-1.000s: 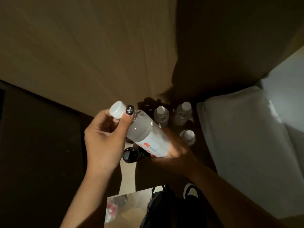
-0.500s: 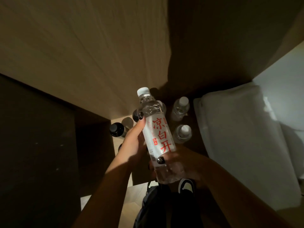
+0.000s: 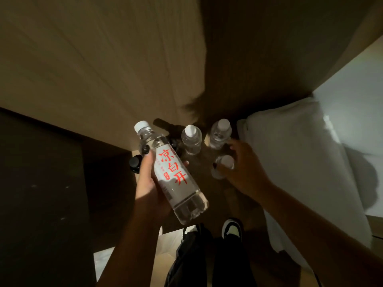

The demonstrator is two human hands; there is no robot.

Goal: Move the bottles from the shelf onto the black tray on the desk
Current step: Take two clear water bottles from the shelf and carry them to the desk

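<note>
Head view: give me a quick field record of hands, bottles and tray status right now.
left hand: grips the labelled bottle, tilted, white cap toward the wall
right hand: reaches to the nearest bottle, fingers curling round it
other clear bottles standing: two, one and one, both white-capped
dark-capped bottle: partly hidden behind the left hand
black tray: not in view
right of bottles: white pillow
lighting: dim, fine detail uncertain

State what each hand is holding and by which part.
The left hand grips the labelled water bottle around its middle. The right hand closes on a small bottle's neck; a firm grip cannot be told.
</note>
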